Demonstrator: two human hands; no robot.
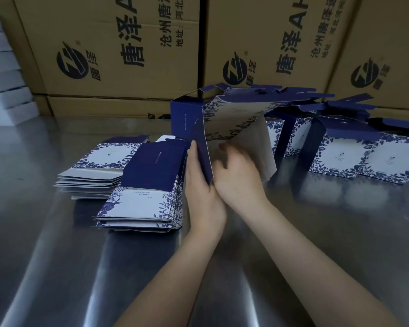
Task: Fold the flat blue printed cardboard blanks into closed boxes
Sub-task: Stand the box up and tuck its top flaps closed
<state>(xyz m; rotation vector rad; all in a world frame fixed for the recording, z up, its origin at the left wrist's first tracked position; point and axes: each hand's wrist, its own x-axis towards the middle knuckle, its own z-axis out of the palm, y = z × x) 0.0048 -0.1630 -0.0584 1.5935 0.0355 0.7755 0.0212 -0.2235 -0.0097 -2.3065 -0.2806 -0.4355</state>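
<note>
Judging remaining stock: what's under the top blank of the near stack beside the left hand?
More flat blanks lie under the top blank, their edges fanned out at front and right. The stack rests on the steel table. Their faces are covered, so no exact count.

My table (57, 232) is glossy brushed metal; the blanks (137, 204) smooth printed cardboard; cartons (118, 43) behind matt brown corrugated.

Left carton (104, 43): bore, turned sideways, a round "唐泽" logo, large "唐泽A", then "沧州唐泽" and "地址:河北".
Middle carton (281, 31): carried the same print.
Right carton (387, 74): showed only the logo.
Blanks (139, 204), box (184, 119): print was too small to read.
</note>
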